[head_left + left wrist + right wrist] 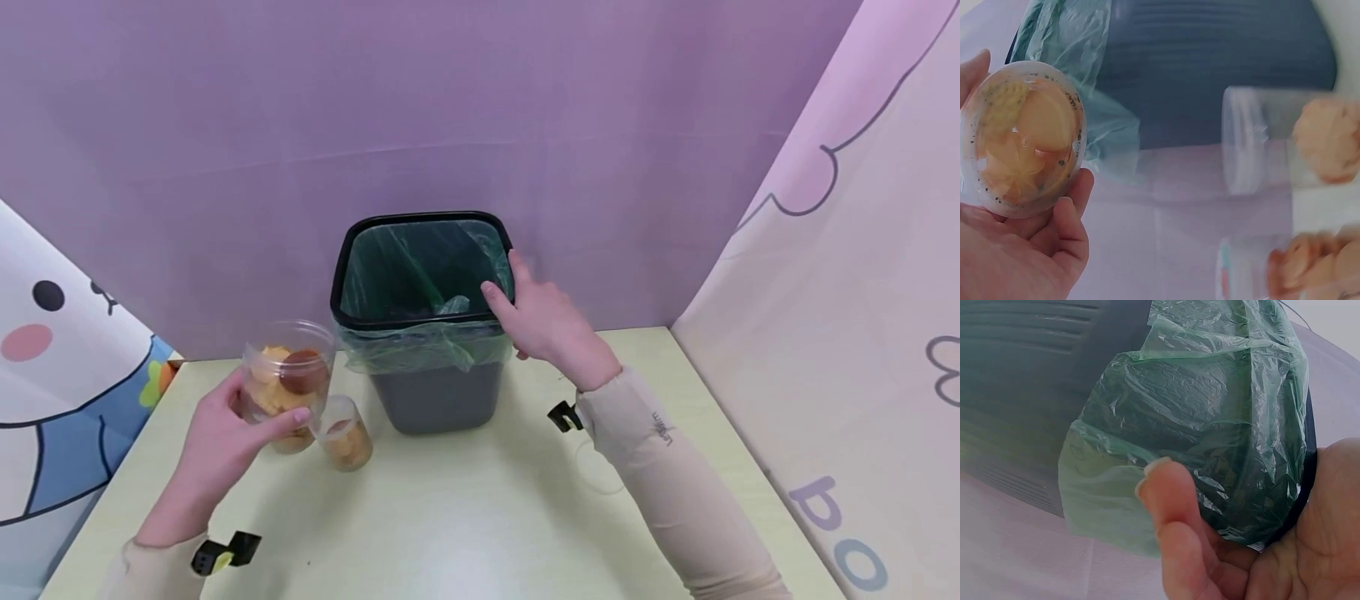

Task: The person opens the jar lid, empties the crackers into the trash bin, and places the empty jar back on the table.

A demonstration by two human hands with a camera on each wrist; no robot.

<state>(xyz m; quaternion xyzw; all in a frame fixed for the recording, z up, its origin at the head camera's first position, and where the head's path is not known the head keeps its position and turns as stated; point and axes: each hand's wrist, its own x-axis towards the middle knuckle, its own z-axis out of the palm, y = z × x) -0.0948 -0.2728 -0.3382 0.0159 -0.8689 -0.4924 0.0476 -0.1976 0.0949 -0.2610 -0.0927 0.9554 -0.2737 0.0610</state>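
My left hand (225, 433) grips a clear plastic cup (288, 367) holding yellowish pieces and a reddish-brown round one. In the left wrist view the cup's rounded bottom (1025, 140) faces the camera, dark specks around its edge. To the right, my right hand (551, 325) holds the rim of a grey trash bin (438, 396), thumb over the black edge and fingers outside. A green plastic bag (420, 262) lines the bin, its hem folded over the rim; in the right wrist view the fingers curl beside the bag (1172, 394).
Below the held cup stands a small clear jar (347, 437) of light-brown cookies. Another jar (1319, 265) with several cookies shows beside it in the left wrist view, mostly behind the cup from above. A purple cloth wall (600, 167) rises behind the pale table (450, 517).
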